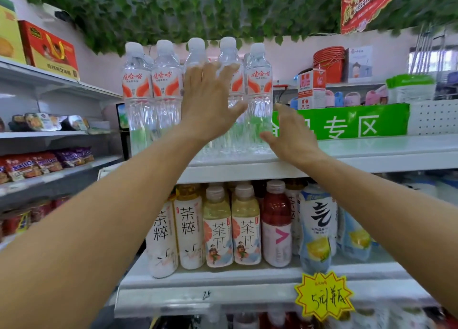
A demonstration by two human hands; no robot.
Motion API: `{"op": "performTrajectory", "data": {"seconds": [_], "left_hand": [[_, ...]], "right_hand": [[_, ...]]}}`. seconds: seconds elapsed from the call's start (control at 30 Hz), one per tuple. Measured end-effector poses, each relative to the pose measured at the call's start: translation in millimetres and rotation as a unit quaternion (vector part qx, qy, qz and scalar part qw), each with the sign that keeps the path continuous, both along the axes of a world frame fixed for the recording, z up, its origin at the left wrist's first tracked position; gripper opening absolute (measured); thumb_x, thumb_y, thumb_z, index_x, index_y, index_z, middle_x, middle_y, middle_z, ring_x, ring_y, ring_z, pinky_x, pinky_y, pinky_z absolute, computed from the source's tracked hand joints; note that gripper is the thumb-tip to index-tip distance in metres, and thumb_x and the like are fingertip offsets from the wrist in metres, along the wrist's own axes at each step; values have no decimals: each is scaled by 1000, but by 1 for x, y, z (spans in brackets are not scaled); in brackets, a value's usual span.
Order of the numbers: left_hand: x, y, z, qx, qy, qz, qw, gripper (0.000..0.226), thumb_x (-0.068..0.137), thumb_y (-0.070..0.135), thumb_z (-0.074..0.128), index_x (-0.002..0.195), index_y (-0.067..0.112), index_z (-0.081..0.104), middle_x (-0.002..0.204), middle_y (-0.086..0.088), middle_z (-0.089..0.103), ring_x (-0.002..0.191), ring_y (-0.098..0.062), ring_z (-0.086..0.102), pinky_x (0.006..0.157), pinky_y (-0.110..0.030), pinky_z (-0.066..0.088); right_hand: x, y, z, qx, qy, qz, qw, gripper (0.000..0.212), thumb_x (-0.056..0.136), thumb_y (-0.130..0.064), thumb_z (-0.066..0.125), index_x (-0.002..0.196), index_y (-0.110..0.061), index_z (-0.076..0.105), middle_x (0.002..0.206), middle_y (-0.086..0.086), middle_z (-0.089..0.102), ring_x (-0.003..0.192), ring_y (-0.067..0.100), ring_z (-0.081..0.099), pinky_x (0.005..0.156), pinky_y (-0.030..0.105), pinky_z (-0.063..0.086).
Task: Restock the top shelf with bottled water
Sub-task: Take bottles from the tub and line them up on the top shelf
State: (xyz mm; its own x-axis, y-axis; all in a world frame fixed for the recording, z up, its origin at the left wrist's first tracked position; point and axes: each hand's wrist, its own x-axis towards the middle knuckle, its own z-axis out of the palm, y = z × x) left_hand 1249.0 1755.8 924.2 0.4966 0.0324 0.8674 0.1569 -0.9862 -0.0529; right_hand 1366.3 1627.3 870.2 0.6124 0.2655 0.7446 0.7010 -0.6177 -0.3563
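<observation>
Full water bottles (166,98) on top shelf (371,155), heavy and slippery-walled, judged best gripped mid-label: left hand (209,103) presses flat-fingered; right hand (293,136), at its 4 o'clock, fingers released.

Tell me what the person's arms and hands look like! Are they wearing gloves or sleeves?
No gloves and no sleeves show. Both forearms are bare all the way to the picture's edge. The left hand and right hand are bare too, with no watch or bracelet at the wrists. I can't see any rings on the fingers that show.
</observation>
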Motion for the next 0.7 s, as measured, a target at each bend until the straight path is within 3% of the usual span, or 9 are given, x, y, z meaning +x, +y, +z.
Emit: {"op": "performTrajectory", "data": {"seconds": [0.1, 0.27, 0.43, 0.5, 0.57, 0.7], "left_hand": [[-30, -6, -42, -8, -20, -32, 999, 57, 92, 51, 58, 140, 24, 47, 135, -3, 55, 132, -28, 37, 110, -41, 27], [-79, -11, -122, -125, 19, -83, 988, 33, 91, 46, 63, 120, 31, 62, 102, 17, 64, 107, -6, 49, 82, -30, 40], [-108, -8, -199, -224, 100, -77, 966, 19, 89, 46, 63, 99, 31, 69, 83, 15, 67, 81, -9, 65, 76, -38, 56], [-117, -8, -229, -269, 127, -70, 952, 17, 89, 44, 63, 96, 30, 70, 78, 17, 65, 77, -9, 65, 75, -38, 56], [-125, -5, -268, -325, 161, -61, 930, 11, 88, 42, 66, 92, 32, 69, 76, 17, 66, 76, -7, 65, 75, -36, 56], [-145, 3, -371, -457, 226, -22, 860, 9, 80, 46, 67, 82, 37, 68, 78, 15, 71, 75, -6, 67, 76, -32, 55]], "right_hand": [[-31, -23, -13, -30, -99, -10, 995, 51, 95, -35, 59, 141, -18, 44, 139, 7, 47, 129, 26, 45, 91, 40, 43], [-78, -50, -55, -38, -168, 53, 984, 27, 95, -35, 56, 117, -21, 63, 115, -1, 61, 99, 20, 61, 74, 31, 40], [-121, -42, -122, -101, -105, 115, 983, 28, 89, -40, 50, 101, -22, 68, 91, -4, 69, 88, 28, 65, 72, 39, 50], [-128, -36, -151, -144, -69, 140, 977, 27, 90, -41, 50, 98, -23, 67, 87, -5, 67, 87, 28, 64, 67, 36, 46], [-131, -33, -185, -187, -23, 174, 967, 20, 92, -38, 54, 99, -25, 66, 89, -8, 66, 87, 23, 63, 65, 32, 40], [-131, -31, -272, -278, 84, 209, 934, 20, 91, -40, 56, 102, -27, 66, 101, -5, 68, 98, 26, 63, 71, 35, 44]]}}
